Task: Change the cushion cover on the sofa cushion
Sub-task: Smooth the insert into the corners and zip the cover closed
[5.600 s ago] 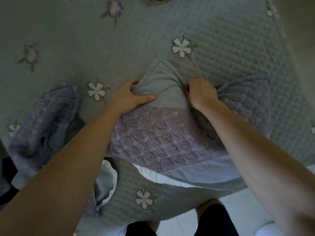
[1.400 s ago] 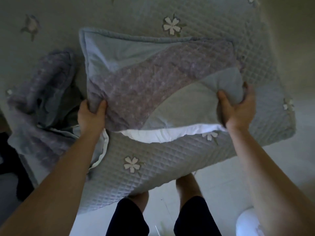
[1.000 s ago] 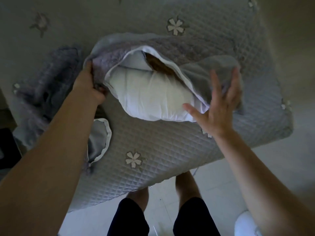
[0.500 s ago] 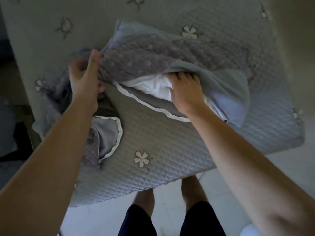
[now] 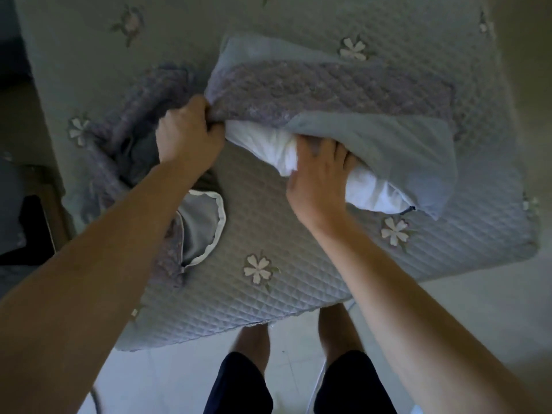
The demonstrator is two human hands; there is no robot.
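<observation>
Single view only, head-mounted, wide-angle. It looks steeply down and slightly forward from above the person's own arms. Both forearms enter from the bottom corners; the left hand and right hand sit near frame centre, close to the lens. The quilted sofa seat fills the upper two thirds. The floor and the person's knees occupy the bottom edge. Straight edges bow toward the frame borders.
</observation>
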